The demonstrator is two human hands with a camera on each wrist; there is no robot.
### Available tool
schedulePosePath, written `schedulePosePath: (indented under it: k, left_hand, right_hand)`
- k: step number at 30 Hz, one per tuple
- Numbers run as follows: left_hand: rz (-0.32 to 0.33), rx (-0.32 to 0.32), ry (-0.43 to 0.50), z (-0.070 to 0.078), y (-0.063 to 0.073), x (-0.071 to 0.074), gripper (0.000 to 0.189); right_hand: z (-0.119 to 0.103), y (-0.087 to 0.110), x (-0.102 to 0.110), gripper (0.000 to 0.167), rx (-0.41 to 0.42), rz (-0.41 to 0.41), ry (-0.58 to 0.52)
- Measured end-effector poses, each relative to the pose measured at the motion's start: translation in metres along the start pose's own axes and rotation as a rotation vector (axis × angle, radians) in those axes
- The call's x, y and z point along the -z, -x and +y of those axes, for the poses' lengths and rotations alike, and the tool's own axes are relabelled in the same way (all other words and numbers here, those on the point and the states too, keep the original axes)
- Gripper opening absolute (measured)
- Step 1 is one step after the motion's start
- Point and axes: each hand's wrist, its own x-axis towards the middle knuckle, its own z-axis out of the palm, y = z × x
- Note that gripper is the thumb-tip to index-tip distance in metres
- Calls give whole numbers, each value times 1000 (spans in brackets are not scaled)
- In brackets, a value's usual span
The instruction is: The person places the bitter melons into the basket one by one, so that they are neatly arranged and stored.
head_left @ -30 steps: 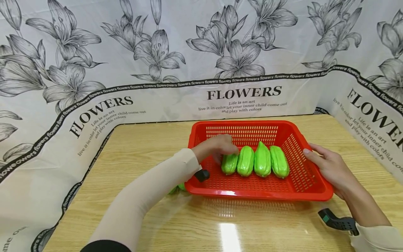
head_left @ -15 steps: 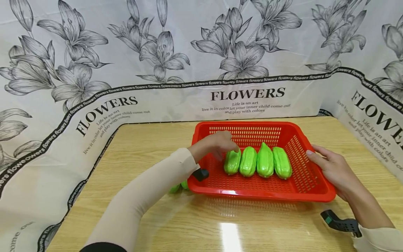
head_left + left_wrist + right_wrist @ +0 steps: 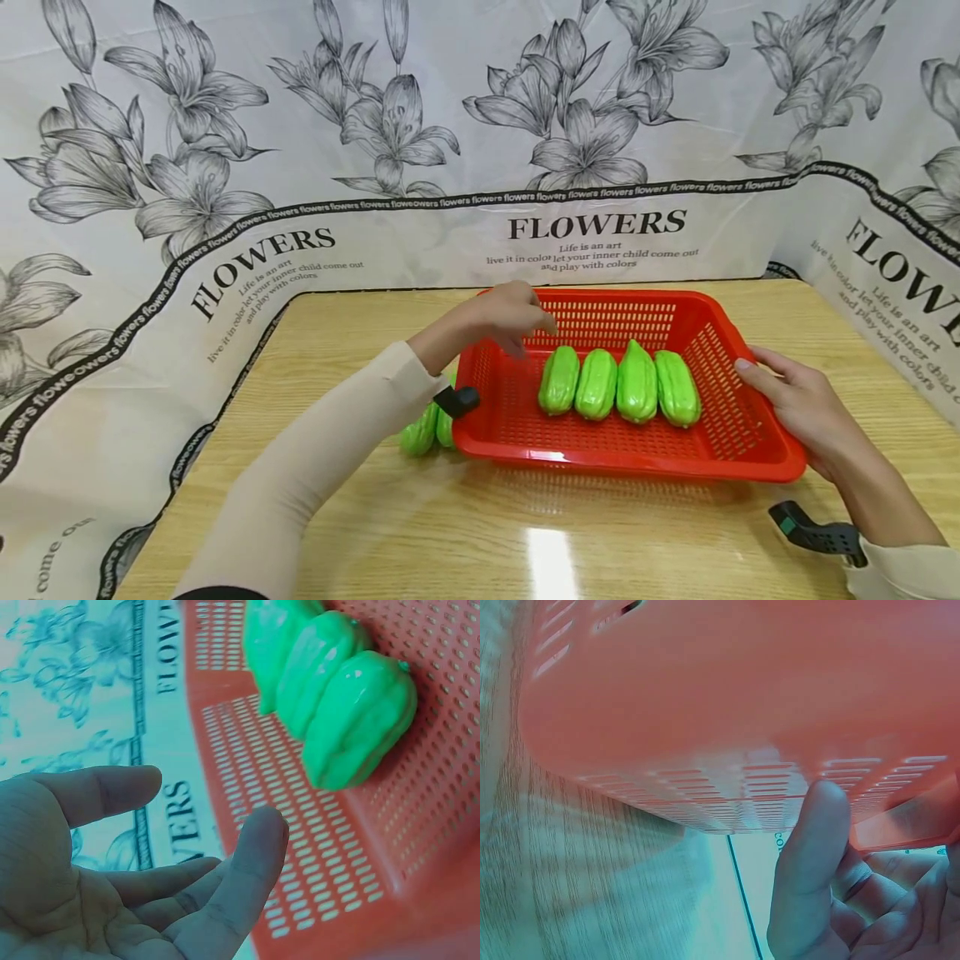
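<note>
A red plastic basket (image 3: 622, 450) with slotted sides stands on the table. Inside it, several bright green, ridged, oblong fruits (image 3: 597, 385) lie side by side in a row. My left hand (image 3: 510, 317) hovers over the basket's back left part, holding nothing. In the left wrist view the left hand (image 3: 165, 892) has thumb and fingers apart, clear of the nearest green fruit (image 3: 360, 724). At the right end, my right hand (image 3: 802, 400) grips the basket's rim, thumb on top. The right wrist view shows the right hand (image 3: 855, 900) at the basket's side wall (image 3: 690, 697).
More green fruits (image 3: 420, 433) lie on the table left of the basket, partly hidden behind the left forearm and wrist camera. A floral-printed cloth (image 3: 420, 242) hangs along the back and sides of the wooden table (image 3: 420, 533).
My left hand has let go of the leftmost green fruit in the basket and moved up and left, away from it. The right hand keeps its grip on the rim.
</note>
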Motion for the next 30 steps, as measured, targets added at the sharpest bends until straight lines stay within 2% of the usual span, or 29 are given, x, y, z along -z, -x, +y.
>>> schedulePosePath:
  k: [3, 4, 8, 14, 19, 24, 26, 30]
  left_hand:
    - [-3, 3, 31, -4, 10, 12, 16]
    - [4, 6, 44, -5, 13, 16, 15]
    - [42, 20, 90, -15, 26, 31, 36]
    - [87, 34, 215, -31, 45, 49, 42]
    - [116, 47, 247, -46, 60, 59, 46]
    - [170, 67, 204, -65, 74, 66, 45]
    - [193, 94, 151, -75, 79, 67, 44]
    - [211, 179, 5, -97, 85, 66, 55]
  right_hand:
    - [0, -1, 0, 81, -2, -1, -6]
    - [0, -1, 1, 81, -2, 0, -7]
    - [0, -2, 1, 81, -6, -2, -10]
    - [0, -2, 1, 82, -18, -5, -13]
    - [0, -2, 2, 82, -21, -4, -14]
    - [-1, -3, 1, 82, -22, -8, -11]
    - [-2, -3, 0, 82, -24, -8, -8]
    - [-1, -2, 0, 80, -20, -9, -14]
